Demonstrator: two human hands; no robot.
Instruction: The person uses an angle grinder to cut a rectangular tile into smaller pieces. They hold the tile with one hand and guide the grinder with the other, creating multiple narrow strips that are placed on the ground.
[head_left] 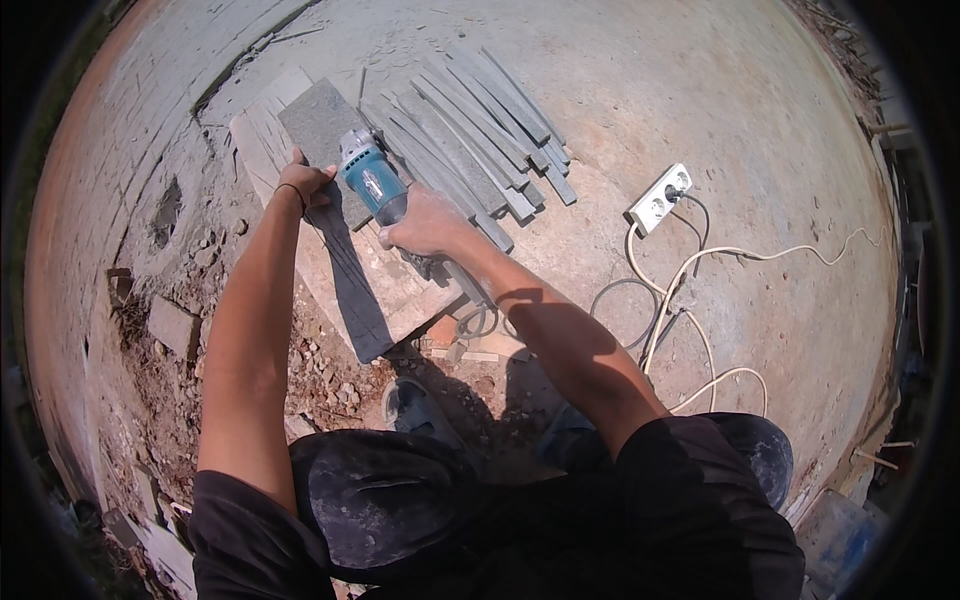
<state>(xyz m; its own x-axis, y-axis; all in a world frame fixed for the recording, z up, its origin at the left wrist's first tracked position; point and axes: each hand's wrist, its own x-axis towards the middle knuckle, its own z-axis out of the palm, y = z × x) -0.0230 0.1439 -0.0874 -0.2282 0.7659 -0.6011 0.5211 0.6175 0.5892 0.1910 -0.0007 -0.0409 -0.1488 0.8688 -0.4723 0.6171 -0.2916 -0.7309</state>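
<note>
My right hand [432,222] is wrapped round the rear of a teal angle grinder [374,184]. The grinder's grey metal head points away from me, over a dark grey stone slab [318,108]. Its disc cannot be made out. At the slab's left edge my left hand [308,182] is closed, its fingers against the stone; the exact grip is partly hidden. Both slab and hands are over a pale, dusty board [268,140]. Across the board toward me runs a dark band, perhaps shadow. Several narrow grey stone strips [480,115] lie to the right of the grinder.
A white power strip [660,200] with a dark plug in it lies on the concrete to the right. Its cream cable [700,255] and a dark cord loop toward my feet. Rubble and a broken block [174,326] lie at the left. My shoe [408,405] stands near the board.
</note>
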